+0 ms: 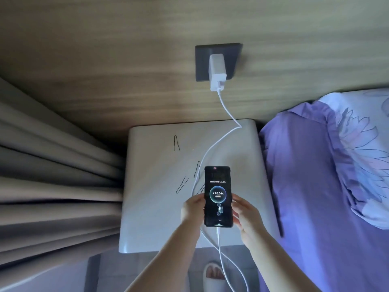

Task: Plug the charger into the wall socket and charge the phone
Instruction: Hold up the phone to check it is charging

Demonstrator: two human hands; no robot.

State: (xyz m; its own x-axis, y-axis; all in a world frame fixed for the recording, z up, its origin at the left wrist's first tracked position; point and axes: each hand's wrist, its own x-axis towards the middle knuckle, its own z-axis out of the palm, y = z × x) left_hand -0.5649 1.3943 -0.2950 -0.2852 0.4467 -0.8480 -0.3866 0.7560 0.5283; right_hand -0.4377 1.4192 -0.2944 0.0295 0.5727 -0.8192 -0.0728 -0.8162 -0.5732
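A white charger (217,72) sits plugged into the dark grey wall socket (219,62) on the wooden wall. Its white cable (219,142) hangs down, loops over the bedside table and below its front edge, and ends plugged into the bottom of the black phone (217,196). The phone's screen is lit with a charging animation reading 43.64%. My left hand (192,209) grips the phone's left edge and my right hand (246,216) grips its right edge, holding it just above the table.
The white bedside table (151,207) carries several thin black hairpins (176,143). Beige curtains (52,175) hang at the left. A bed with a purple sheet (305,175) and a flowered pillow (362,148) lies at the right. A foot in a white slipper (214,276) stands below.
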